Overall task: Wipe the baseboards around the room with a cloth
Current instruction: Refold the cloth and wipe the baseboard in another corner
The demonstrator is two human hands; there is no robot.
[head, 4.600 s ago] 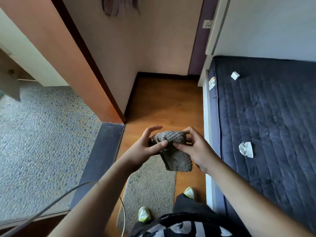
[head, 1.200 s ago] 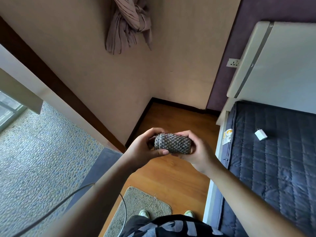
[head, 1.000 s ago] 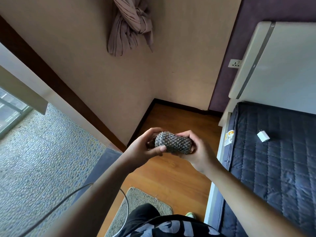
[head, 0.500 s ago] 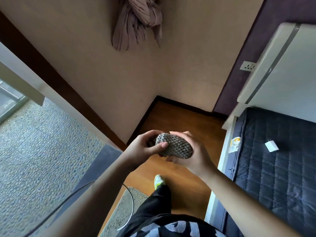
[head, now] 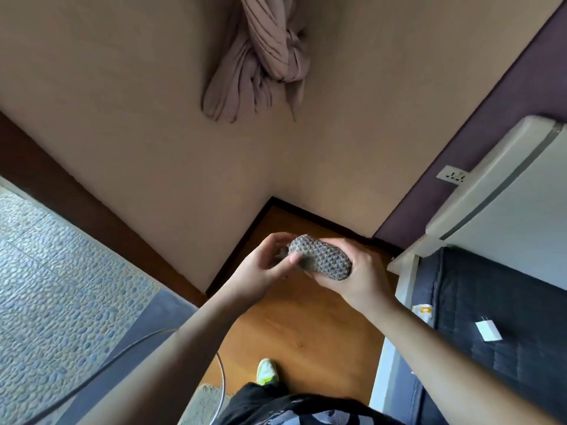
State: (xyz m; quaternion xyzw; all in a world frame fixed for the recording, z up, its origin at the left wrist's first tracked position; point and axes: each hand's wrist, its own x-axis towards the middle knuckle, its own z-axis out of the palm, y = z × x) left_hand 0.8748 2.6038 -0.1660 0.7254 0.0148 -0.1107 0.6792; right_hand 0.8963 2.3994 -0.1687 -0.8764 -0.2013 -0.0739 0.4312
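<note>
Together, two hands, left (head: 257,274) and right (head: 356,280), grip one cloth (head: 322,260).

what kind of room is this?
Most likely a bedroom, in a home or a rental. A quilted mattress lies at the right under a pale headboard, a phone charger on it. Knotted fabric, perhaps a curtain, hangs on the wall. Both hands grip a cloth.

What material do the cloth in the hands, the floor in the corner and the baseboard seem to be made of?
Cloth: grey textile, probably microfibre or knit; a bumpy woven grid shows, matte. The left hand and right hand hold it bunched.
Floor: orange-brown wood or laminate; faint grain, soft sheen.
Baseboard: very dark strip, possibly stained wood or vinyl; too dark to tell.
</note>
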